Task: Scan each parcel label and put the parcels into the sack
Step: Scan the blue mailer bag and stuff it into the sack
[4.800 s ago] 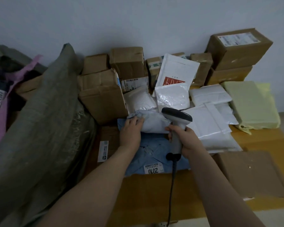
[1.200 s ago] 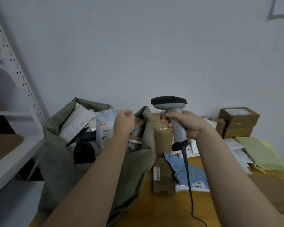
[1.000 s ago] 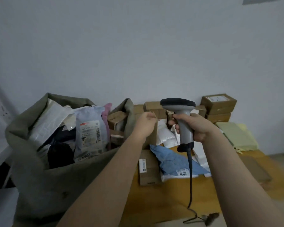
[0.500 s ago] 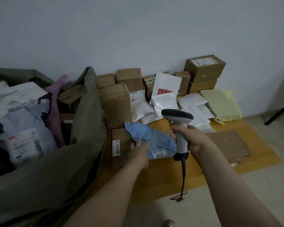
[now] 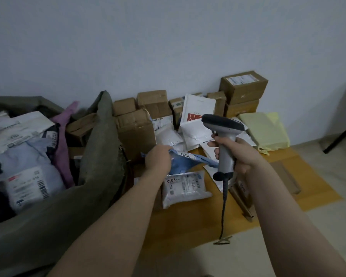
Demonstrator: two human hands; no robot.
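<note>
The left hand (image 5: 157,159) is gripping one crinkly blue bag (image 5: 190,164) beside one green cloth sack (image 5: 101,148). The right hand (image 5: 239,154) is wrapping its fingers around one gray scanner (image 5: 223,124).

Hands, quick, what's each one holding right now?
Left hand: closed, gripping the blue parcel.
Right hand: closed around the scanner.

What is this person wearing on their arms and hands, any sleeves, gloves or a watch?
Nothing that shows. The left forearm and right forearm are bare to the picture's edge, no sleeve or cuff in view. The left hand and right hand wear no gloves; neither wrist carries a watch or band. The fingers are partly hidden, so rings cannot be ruled out.
</note>
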